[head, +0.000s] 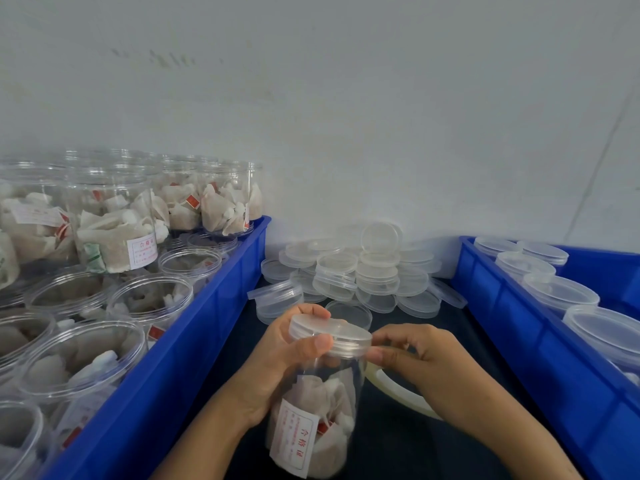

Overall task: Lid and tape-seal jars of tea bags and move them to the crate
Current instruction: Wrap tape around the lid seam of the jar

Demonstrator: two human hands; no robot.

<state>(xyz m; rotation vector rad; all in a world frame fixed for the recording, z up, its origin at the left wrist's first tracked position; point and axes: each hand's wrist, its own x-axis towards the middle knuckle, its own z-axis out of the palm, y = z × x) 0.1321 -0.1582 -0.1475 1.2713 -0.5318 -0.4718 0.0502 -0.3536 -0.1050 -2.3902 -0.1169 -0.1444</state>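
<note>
1. The left hand (277, 358) grips the neck of a clear jar (311, 420), thumb across the rim of its lid (330, 332).
2. The right hand (415, 358) pinches something at the lid's right edge, possibly tape; blur hides it.
3. The jar, between the hands, holds tea bags (322, 393) and a white label (294, 441) with red characters, too blurred to read.
4. A pale tape roll (391, 393) lies under the right hand.
5. Beyond the hands, loose lids (363, 275) are heaped.
6. Left of the left hand, a blue crate (214, 320) holds open jars (114, 223).
7. Right of the right hand, another blue crate (540, 341) holds lidded jars (561, 292).
</note>
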